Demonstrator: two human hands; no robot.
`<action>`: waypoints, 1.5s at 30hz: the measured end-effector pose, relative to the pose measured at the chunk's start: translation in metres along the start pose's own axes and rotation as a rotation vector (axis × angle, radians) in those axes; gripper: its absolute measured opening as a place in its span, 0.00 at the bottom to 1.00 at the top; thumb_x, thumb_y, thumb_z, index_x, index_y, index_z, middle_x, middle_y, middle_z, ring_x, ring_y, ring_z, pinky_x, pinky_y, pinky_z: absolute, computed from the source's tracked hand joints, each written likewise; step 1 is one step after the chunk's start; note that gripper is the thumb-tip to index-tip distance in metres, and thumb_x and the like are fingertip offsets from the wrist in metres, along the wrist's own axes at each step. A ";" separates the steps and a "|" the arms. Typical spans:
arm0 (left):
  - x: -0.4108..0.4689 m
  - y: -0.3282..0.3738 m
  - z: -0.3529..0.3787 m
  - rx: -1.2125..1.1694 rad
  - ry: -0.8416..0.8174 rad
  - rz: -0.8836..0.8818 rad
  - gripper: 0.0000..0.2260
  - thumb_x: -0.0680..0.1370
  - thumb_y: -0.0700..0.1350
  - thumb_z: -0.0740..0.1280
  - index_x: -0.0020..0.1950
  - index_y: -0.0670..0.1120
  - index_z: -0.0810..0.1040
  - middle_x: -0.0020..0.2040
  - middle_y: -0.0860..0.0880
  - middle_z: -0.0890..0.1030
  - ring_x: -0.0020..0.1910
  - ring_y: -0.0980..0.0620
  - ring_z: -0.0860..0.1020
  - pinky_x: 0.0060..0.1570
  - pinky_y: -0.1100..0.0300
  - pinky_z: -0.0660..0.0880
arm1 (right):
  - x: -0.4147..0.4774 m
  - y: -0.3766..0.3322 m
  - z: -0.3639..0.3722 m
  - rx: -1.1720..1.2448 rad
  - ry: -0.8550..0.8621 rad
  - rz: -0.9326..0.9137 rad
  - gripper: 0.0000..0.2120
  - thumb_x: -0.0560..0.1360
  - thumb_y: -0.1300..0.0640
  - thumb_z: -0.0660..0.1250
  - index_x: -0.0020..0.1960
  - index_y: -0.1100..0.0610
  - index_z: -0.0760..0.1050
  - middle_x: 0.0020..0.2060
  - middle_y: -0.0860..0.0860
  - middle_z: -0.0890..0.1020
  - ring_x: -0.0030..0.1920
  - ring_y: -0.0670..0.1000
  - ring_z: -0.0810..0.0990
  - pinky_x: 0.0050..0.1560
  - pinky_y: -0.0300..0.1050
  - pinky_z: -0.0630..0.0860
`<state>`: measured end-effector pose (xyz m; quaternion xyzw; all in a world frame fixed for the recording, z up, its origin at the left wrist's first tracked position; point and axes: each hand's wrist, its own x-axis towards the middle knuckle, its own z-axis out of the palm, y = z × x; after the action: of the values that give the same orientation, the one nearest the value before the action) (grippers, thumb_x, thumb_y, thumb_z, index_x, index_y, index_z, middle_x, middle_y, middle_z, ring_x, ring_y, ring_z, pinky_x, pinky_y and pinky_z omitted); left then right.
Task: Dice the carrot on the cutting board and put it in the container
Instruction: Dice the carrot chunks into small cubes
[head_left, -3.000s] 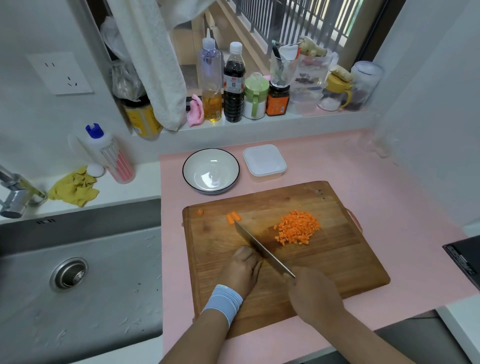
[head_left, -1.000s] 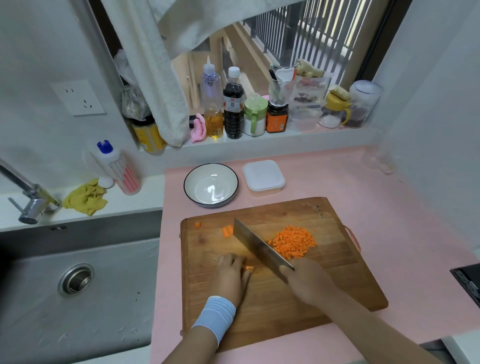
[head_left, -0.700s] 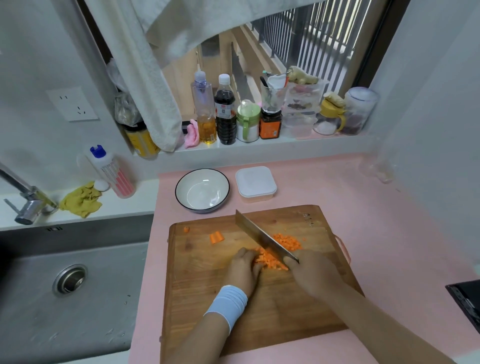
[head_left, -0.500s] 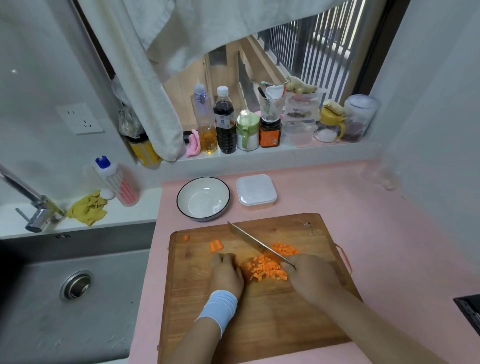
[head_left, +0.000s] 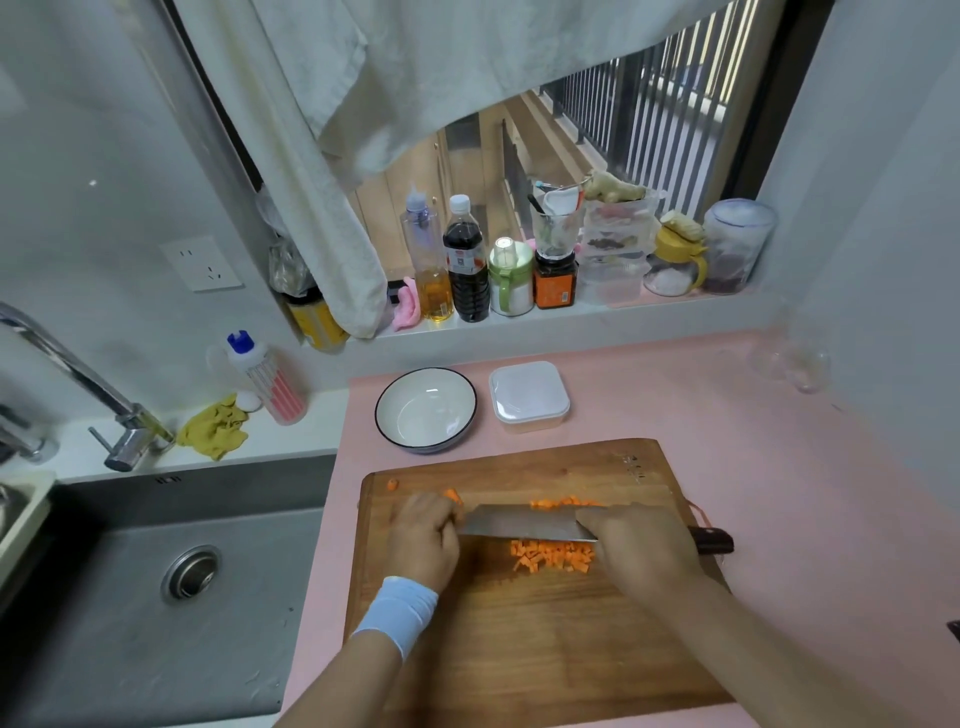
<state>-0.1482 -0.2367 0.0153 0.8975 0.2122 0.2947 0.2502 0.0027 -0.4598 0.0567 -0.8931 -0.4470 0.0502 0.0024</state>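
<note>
A wooden cutting board (head_left: 519, 649) lies on the pink counter. Diced carrot (head_left: 550, 556) is heaped just in front of a cleaver (head_left: 519, 522), which is turned flat and crosswise over the board. More dice (head_left: 566, 502) show behind the blade, and single pieces (head_left: 393, 484) lie at the board's far left corner. My right hand (head_left: 639, 551) grips the cleaver near its dark handle (head_left: 711, 540). My left hand (head_left: 423, 540), with a blue wristband, is curled against the blade's left tip. A white lidded container (head_left: 527, 397) stands behind the board.
An empty white bowl (head_left: 426, 408) with a dark rim sits left of the container. A steel sink (head_left: 156, 571) and faucet (head_left: 104, 405) lie to the left. Bottles and jars (head_left: 467, 260) line the windowsill. A glass (head_left: 800, 364) stands at the far right wall.
The cleaver has turned from a slanted cutting position to flat and crosswise over the carrot pile. My left hand has shifted to the blade's tip. The view has tilted upward.
</note>
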 end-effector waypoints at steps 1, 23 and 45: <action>0.007 0.005 0.002 -0.032 -0.061 -0.023 0.11 0.64 0.33 0.58 0.34 0.49 0.73 0.35 0.58 0.72 0.39 0.56 0.70 0.41 0.67 0.65 | 0.000 0.002 0.001 0.001 0.015 -0.025 0.10 0.73 0.63 0.65 0.48 0.48 0.77 0.36 0.46 0.80 0.33 0.51 0.71 0.33 0.44 0.68; 0.049 0.012 0.017 -0.172 -0.307 -0.553 0.21 0.73 0.29 0.54 0.43 0.52 0.78 0.46 0.55 0.80 0.49 0.53 0.77 0.52 0.67 0.71 | -0.016 -0.012 -0.009 -0.097 -0.077 -0.065 0.15 0.76 0.63 0.60 0.55 0.46 0.78 0.43 0.48 0.82 0.42 0.53 0.79 0.35 0.45 0.65; -0.023 -0.058 0.030 0.013 -0.427 -0.051 0.09 0.75 0.43 0.69 0.55 0.48 0.82 0.54 0.52 0.78 0.57 0.54 0.72 0.61 0.66 0.66 | -0.007 -0.090 0.009 0.518 -0.118 0.488 0.11 0.82 0.46 0.60 0.50 0.45 0.80 0.35 0.45 0.80 0.41 0.51 0.79 0.39 0.43 0.73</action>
<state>-0.1597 -0.2127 -0.0484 0.9355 0.1790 0.0899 0.2911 -0.0739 -0.4117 0.0530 -0.9388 -0.1925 0.2123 0.1911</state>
